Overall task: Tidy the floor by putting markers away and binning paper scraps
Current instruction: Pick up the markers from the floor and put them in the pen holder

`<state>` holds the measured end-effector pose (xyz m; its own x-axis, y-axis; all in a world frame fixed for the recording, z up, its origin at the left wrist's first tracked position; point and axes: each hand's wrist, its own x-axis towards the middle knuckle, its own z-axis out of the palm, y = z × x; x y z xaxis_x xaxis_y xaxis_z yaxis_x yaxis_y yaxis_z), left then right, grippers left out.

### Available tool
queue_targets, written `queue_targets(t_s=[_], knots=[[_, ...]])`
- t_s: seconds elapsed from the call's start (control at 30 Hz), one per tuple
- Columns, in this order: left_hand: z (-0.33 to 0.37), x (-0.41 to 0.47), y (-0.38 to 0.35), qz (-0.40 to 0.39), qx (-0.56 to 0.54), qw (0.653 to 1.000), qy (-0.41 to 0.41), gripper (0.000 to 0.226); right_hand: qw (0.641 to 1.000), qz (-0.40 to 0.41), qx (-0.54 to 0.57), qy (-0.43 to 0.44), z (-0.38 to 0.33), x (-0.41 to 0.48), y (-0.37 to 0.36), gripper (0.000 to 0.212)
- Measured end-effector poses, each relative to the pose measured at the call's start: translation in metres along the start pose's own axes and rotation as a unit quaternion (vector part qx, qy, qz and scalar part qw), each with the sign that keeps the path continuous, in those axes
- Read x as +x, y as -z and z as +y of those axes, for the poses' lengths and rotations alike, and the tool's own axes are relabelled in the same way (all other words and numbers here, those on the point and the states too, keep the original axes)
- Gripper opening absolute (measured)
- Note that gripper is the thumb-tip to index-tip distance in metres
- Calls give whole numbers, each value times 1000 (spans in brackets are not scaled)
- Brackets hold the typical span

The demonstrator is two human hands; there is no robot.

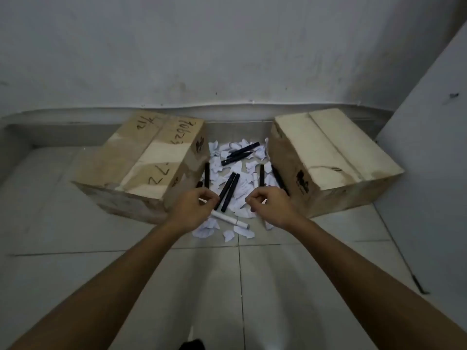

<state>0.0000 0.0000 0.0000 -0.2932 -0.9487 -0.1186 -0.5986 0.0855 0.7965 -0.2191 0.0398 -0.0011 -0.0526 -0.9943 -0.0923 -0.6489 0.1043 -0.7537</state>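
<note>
Head view: left hand (194,209) fingers pinch a small white bit (202,200), probably a scrap to bin. Right hand (269,205) fingers curled, contents unclear. Black markers (228,192) and paper scraps (246,232) lie just past the fingertips, so both hands hover low to pick.

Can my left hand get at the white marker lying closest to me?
Probably yes. The white marker lies in the open right beside the left hand, on paper scraps, with nothing over it.

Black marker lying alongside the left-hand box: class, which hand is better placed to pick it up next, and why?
Likely left. The left hand hovers just short of the black marker, beside the same box; the right hand would have to cross the paired markers between them.
</note>
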Motion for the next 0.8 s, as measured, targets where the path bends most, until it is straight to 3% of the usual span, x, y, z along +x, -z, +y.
queue_targets(t_s=[0.13, 0.33, 0.5, 0.67, 0.8], knots=[[-29, 17, -22, 56, 3, 996, 72, 11, 998, -52, -45, -3, 16, 24, -35, 7], [-53, 33, -49, 139, 24, 985, 94, 30, 993, -55, -99, 17, 32, 60, -91, 14], [-54, 46, -58, 106, 80, 986, 97, 47, 989, -62, -117, 67, 39, 55, -121, 23], [-53, 59, -55, 50, 178, 977, 104, 51, 993, -26, -113, 35, 45, 41, -106, 15], [-52, 70, -51, 14, 224, 968, 114, 57, 997, 30, -73, -18, 48, 34, -80, 21]])
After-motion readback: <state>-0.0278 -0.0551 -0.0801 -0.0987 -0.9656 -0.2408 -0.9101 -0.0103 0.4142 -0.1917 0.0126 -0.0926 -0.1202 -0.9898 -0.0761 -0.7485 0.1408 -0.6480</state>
